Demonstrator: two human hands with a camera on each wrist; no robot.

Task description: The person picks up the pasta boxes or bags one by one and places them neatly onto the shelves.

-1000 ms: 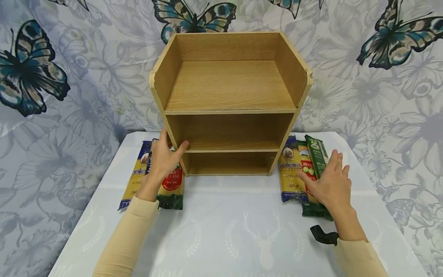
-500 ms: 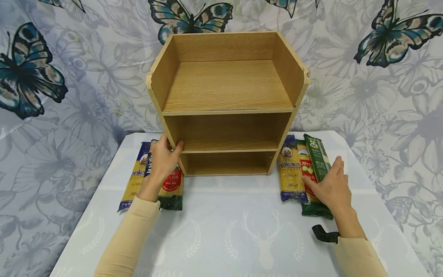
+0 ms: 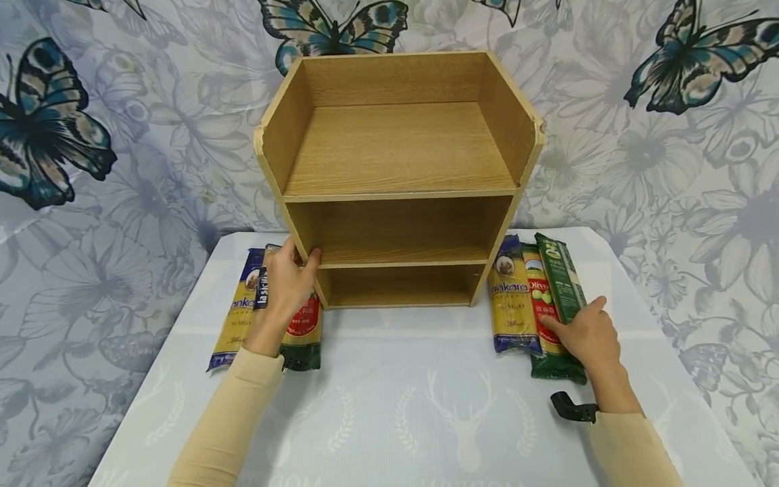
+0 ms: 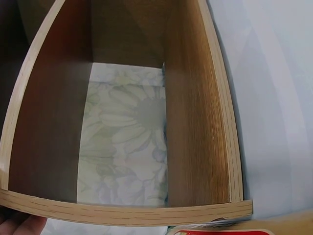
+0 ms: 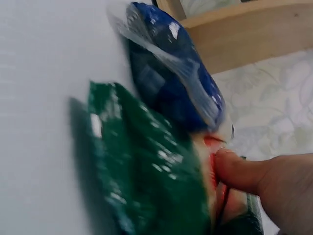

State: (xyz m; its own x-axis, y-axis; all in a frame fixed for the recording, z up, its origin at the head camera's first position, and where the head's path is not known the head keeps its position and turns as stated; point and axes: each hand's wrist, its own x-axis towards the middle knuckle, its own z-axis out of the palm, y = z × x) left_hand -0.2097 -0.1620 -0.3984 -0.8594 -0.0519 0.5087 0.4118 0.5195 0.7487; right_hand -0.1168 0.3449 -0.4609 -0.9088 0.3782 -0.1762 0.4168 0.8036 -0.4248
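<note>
A butterfly-patterned backdrop [image 3: 639, 176] is spread across the top and sides of the frame, with a white-covered table [image 3: 377, 419] set below it. At upper centre, a wooden shelf [image 3: 395, 152] is stood upright. Right of the shelf's base, a blue-and-yellow packet [image 3: 511, 297], a red-labelled packet [image 3: 541, 291] and a green packet [image 3: 558, 270] are laid close together, partly overlapping; at centre left, more packets [image 3: 234, 328] are partly hidden by the left hand [image 3: 285, 281]. By that hand the shelf's left side is gripped, the thumb being hooked over the front edge. The green packet is partly covered by the right hand [image 3: 590, 336], whose thumb is set against the red-labelled packet; whether anything is pinched cannot be told, the other fingertips being hidden. The step in hand is judged to be the grasping of a packet while the shelf is steadied; next, a secure hold would be called for, with neighbouring packets left undisturbed.
</note>
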